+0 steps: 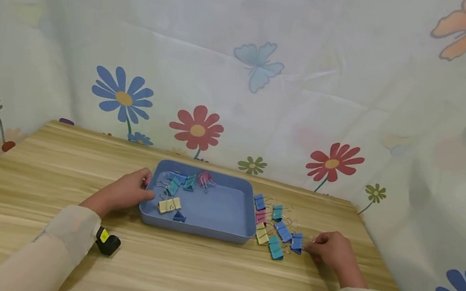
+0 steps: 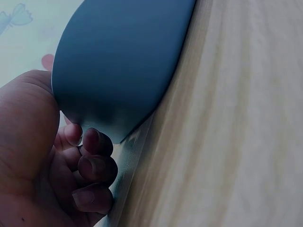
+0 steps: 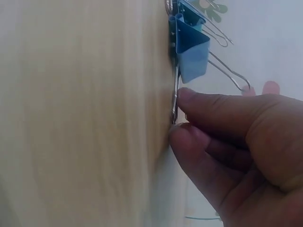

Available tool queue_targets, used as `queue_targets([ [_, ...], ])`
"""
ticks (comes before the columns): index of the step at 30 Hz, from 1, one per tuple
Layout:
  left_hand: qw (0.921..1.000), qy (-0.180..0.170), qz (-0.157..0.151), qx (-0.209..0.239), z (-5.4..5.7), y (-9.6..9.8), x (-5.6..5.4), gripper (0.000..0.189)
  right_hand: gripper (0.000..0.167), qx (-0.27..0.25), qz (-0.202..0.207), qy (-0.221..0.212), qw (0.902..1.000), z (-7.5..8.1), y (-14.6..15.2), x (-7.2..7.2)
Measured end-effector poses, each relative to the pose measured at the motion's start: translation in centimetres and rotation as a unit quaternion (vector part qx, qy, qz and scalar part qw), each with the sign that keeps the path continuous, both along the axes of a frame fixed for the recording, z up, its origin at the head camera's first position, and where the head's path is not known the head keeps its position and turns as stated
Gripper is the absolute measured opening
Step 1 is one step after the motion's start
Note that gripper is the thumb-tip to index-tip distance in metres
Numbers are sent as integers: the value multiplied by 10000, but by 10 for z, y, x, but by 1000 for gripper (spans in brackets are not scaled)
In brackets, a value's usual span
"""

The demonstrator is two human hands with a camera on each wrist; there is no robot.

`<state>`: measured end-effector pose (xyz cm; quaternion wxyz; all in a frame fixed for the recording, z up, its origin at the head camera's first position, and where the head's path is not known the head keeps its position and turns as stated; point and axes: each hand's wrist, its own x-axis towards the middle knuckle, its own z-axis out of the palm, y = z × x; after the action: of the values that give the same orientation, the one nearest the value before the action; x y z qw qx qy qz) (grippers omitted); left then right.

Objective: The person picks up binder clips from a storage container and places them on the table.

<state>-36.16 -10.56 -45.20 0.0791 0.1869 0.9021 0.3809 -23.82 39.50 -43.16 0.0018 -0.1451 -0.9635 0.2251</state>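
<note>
A shallow blue tray [image 1: 220, 235] lies on the table, and my left hand [image 1: 130, 193] grips its left end. In the left wrist view the thumb goes over the rim of the tray [image 2: 118, 52], with curled fingers [image 2: 97, 170] outside it. To the right, my right hand [image 1: 334, 254] pinches a wire handle of a blue binder clip [image 1: 297, 243] between thumb and fingertip. The right wrist view shows that blue binder clip [image 3: 194, 59] close to the tabletop. Inside the tray are several binder clips, including a yellow one [image 1: 169, 205] and a pink one [image 1: 204, 178].
Several more binder clips lie between the tray and my right hand, among them a green clip [image 1: 276, 247], a yellow clip [image 1: 262, 234] and a pink clip [image 1: 261, 216]. Behind the wooden table [image 1: 196, 279] hangs a flower-printed curtain [image 1: 173, 57].
</note>
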Motion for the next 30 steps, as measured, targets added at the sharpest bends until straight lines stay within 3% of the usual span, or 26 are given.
queue_targets([
  [5, 10000, 11, -58, 3, -3, 2, -3, 27, 12, 214, 84, 22, 9997, 3, 4, 8],
  [11, 10000, 30, -25, -9, -5, 1, -5, 26, 12, 354, 342, 216, 9986, 19, -5, 13],
  [23, 10000, -24, 20, 31, -1, -1, -3, 27, 12, 1289, 779, 568, 9870, 56, -46, 14],
  [30, 9999, -124, 77, 17, 0, -3, -3, 27, 11, 1276, 926, 449, 9865, 74, -84, 10],
])
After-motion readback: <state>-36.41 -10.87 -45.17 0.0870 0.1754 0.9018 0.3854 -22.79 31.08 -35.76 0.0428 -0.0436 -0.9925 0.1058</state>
